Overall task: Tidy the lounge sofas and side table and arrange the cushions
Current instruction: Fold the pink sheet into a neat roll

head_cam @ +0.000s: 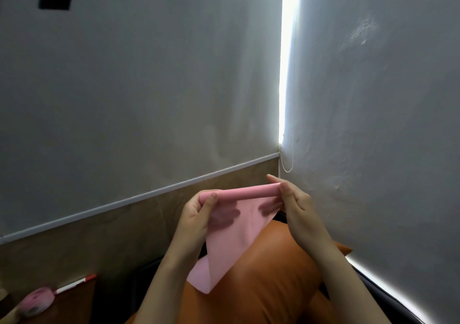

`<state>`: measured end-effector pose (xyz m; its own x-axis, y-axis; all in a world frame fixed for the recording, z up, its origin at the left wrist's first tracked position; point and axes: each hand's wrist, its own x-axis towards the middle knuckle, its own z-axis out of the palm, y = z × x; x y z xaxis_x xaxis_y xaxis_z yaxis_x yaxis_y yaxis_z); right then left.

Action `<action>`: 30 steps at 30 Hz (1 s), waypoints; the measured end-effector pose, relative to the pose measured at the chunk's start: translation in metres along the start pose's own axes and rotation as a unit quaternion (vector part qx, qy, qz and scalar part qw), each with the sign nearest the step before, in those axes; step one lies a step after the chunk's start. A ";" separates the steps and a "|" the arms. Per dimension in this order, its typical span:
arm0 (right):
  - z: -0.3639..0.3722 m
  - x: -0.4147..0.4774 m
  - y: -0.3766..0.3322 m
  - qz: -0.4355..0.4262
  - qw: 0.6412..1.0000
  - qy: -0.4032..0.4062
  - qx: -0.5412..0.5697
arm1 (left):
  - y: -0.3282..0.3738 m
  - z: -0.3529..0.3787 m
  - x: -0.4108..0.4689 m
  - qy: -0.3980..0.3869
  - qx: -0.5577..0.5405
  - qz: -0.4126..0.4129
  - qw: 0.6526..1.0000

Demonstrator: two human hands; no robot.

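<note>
Closest to me, an orange cushion (261, 286) lies under the person's forearms, on what looks like a dark sofa seat. Just above it hangs a pink cloth (239, 231), its top edge wound into a tube and its loose tail drooping down to touch the cushion. The left hand (196, 214) pinches one end of the tube between thumb and curled fingers; the right hand (296, 204) pinches the other end the same way.

I'd say the step in hand is rolling up this stray cloth. Next, the tail needs winding in evenly, then the roll needs a home (the cushion looks unarranged).

Off to the left, a side table (74, 308) carries a pink fluffy thing (34, 298) and a marker (74, 284). Beyond, a bead chain (293, 87) hangs in the bright corner.
</note>
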<state>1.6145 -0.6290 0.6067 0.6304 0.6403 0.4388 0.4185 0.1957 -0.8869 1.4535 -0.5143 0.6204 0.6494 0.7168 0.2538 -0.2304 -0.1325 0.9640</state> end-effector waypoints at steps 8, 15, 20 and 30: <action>0.002 -0.003 -0.003 0.011 0.999 0.006 0.029 | 0.010 0.000 -0.005 -0.035 0.009 0.015 0.999; 0.002 -0.009 -0.015 -0.008 0.998 0.052 0.024 | 0.010 0.002 -0.002 0.011 0.019 0.019 1.000; -0.001 -0.008 -0.019 -0.012 0.996 0.022 0.083 | 0.009 -0.002 0.000 0.017 -0.005 -0.010 1.000; -0.011 -0.003 -0.026 0.028 0.983 0.027 0.181 | 0.009 -0.015 0.006 -0.043 -0.050 -0.009 0.998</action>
<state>1.6086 -0.6444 0.6302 0.6838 0.6191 0.3863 0.1284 0.4190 -0.8988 1.4440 -0.5013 0.6298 0.7135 0.6562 0.2456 -0.2857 -0.0477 0.9571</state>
